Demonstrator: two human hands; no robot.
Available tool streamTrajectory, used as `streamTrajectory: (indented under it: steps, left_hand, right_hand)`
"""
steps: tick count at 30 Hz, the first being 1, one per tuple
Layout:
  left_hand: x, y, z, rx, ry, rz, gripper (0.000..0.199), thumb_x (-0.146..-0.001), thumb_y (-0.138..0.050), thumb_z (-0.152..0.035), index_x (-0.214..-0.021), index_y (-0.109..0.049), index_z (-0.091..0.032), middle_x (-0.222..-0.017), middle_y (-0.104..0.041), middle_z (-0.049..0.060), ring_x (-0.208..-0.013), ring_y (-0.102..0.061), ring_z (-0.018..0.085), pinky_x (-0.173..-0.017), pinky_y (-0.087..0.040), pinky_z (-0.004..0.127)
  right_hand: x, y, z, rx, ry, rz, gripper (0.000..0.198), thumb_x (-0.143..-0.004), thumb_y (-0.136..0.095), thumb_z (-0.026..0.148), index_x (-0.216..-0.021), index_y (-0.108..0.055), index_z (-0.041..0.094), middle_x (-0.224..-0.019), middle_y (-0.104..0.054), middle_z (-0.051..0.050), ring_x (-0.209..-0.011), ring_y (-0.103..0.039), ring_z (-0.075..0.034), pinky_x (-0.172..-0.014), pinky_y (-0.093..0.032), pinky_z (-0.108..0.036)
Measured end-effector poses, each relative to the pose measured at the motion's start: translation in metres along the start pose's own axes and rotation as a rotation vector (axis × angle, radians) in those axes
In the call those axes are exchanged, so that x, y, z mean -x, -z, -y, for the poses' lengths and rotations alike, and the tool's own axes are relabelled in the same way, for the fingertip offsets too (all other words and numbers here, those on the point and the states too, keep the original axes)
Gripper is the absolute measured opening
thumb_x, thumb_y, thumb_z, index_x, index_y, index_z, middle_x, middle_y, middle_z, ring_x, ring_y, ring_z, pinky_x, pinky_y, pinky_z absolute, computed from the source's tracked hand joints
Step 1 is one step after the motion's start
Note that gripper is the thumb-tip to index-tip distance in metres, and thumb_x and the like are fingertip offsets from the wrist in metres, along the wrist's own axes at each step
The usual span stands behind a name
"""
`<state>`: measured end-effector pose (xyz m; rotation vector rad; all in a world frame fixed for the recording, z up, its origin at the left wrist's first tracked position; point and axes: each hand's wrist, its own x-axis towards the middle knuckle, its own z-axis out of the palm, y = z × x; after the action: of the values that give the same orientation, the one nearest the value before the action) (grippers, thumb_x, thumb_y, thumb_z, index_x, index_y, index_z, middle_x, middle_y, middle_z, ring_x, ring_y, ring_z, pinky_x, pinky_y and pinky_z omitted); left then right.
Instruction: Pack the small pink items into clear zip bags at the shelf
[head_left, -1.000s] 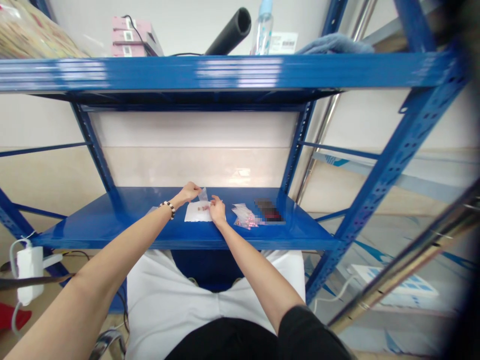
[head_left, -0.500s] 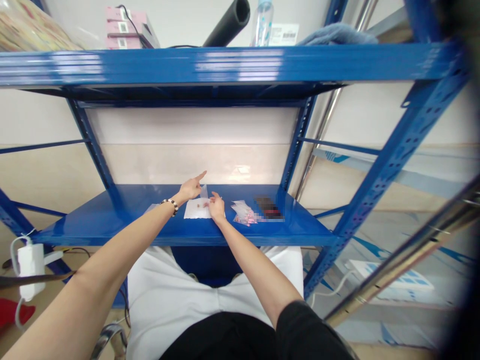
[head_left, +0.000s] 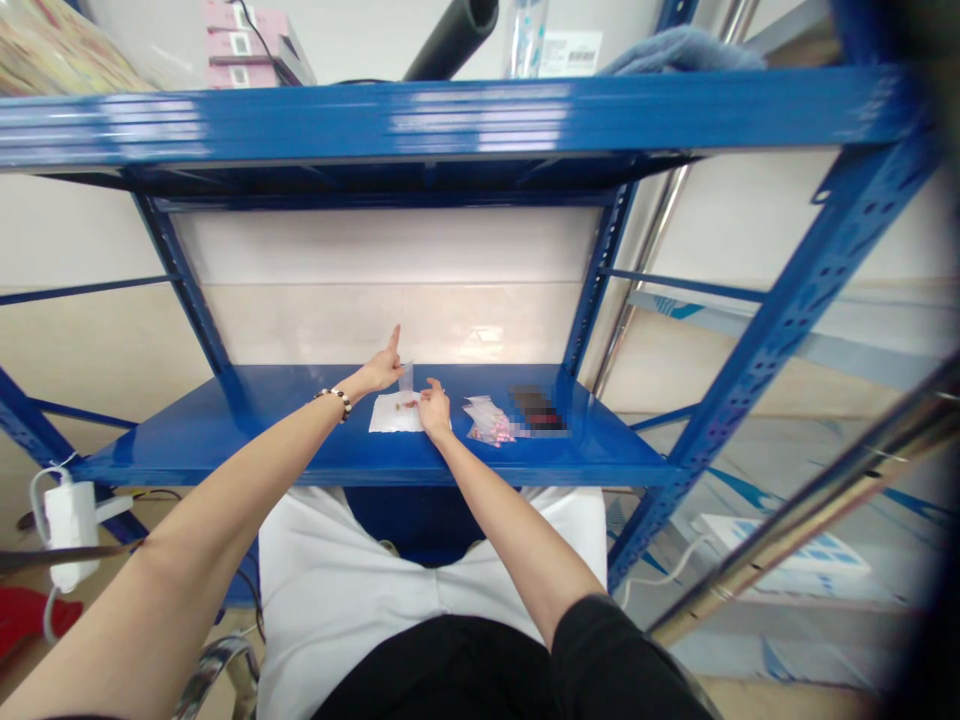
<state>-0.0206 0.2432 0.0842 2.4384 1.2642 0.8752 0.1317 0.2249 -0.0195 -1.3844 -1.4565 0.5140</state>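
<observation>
My left hand [head_left: 384,368] pinches the top of a small clear plastic bag [head_left: 406,378], its index finger pointing up and away. The bag hangs over a white sheet [head_left: 386,415] that looks like paper or cloth. A few tiny reddish-brown pieces [head_left: 409,405] lie on or just above the sheet, too small to name. My right hand [head_left: 434,408] rests at the sheet's right side, its fingers bent beside these pieces and one finger raised. What its fingertips hold, if anything, is hidden. Right of it lie small clear bags [head_left: 489,420] with pink and red contents.
A dark, blurred-out object [head_left: 538,408] lies right of the bags on the blue shelf [head_left: 277,395]. Above runs an upper shelf beam [head_left: 300,125], carrying pink boxes [head_left: 244,45], a black tube [head_left: 454,40], a bottle [head_left: 527,40] and a blue cloth [head_left: 682,52]. Blue uprights flank both sides.
My left hand's index finger has swung to point more upward, and the bag hangs more upright. My right hand has shifted only slightly. The camera view has moved a little.
</observation>
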Motion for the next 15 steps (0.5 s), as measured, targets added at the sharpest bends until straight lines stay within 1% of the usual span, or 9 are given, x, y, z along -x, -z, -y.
streamTrajectory:
  steps: [2,4,7,9,11,15]
  left_hand:
    - [0.001,0.001,0.001,-0.011,0.001,-0.007,0.1,-0.076,-0.051,-0.007,-0.151,0.013,-0.001,-0.055,-0.05,-0.01,-0.05,-0.045,0.011,-0.056,-0.033,0.022]
    - [0.005,0.002,0.002,-0.031,-0.007,-0.005,0.092,-0.076,-0.048,-0.007,-0.153,0.003,0.0,-0.057,-0.051,-0.008,-0.052,-0.046,0.011,-0.057,-0.034,0.023]
    - [0.011,0.001,0.002,-0.041,-0.022,0.0,0.082,-0.077,-0.043,-0.008,-0.152,-0.012,-0.004,-0.058,-0.05,-0.007,-0.053,-0.046,0.012,-0.057,-0.034,0.023]
    - [0.015,0.0,0.001,-0.027,-0.03,-0.001,0.077,-0.078,-0.043,-0.009,-0.151,-0.017,-0.006,-0.058,-0.05,-0.007,-0.053,-0.045,0.011,-0.057,-0.034,0.022]
    - [0.016,-0.001,0.001,-0.004,-0.035,0.005,0.078,-0.078,-0.044,-0.009,-0.151,-0.017,-0.008,-0.058,-0.05,-0.008,-0.053,-0.045,0.011,-0.057,-0.034,0.021]
    - [0.014,0.0,0.0,0.019,-0.027,0.02,0.087,-0.075,-0.047,-0.007,-0.153,-0.008,-0.008,-0.06,-0.051,-0.008,-0.052,-0.045,0.01,-0.056,-0.034,0.021]
  right_hand:
    - [0.0,0.0,0.0,0.001,0.0,-0.002,0.061,-0.073,-0.047,0.003,-0.133,-0.05,0.014,-0.102,-0.068,-0.007,-0.097,-0.064,-0.02,-0.094,-0.048,-0.031]
    - [0.0,0.0,0.0,0.001,0.001,-0.002,0.061,-0.072,-0.049,0.004,-0.132,-0.051,0.014,-0.101,-0.068,-0.007,-0.097,-0.064,-0.02,-0.094,-0.048,-0.031]
    - [0.0,0.001,0.0,0.003,0.004,0.0,0.061,-0.07,-0.05,0.004,-0.13,-0.052,0.016,-0.099,-0.068,-0.006,-0.096,-0.064,-0.02,-0.093,-0.048,-0.03]
    - [0.0,0.001,0.0,0.003,0.007,0.0,0.06,-0.07,-0.051,0.004,-0.129,-0.052,0.016,-0.098,-0.067,-0.005,-0.094,-0.064,-0.02,-0.091,-0.049,-0.03]
    - [0.0,0.001,0.0,0.004,0.008,-0.001,0.059,-0.07,-0.051,0.005,-0.128,-0.052,0.017,-0.097,-0.067,-0.005,-0.093,-0.064,-0.019,-0.09,-0.049,-0.03]
    - [0.0,0.001,0.0,0.006,0.006,-0.007,0.059,-0.069,-0.05,0.004,-0.127,-0.052,0.017,-0.095,-0.067,-0.004,-0.092,-0.064,-0.019,-0.09,-0.049,-0.029]
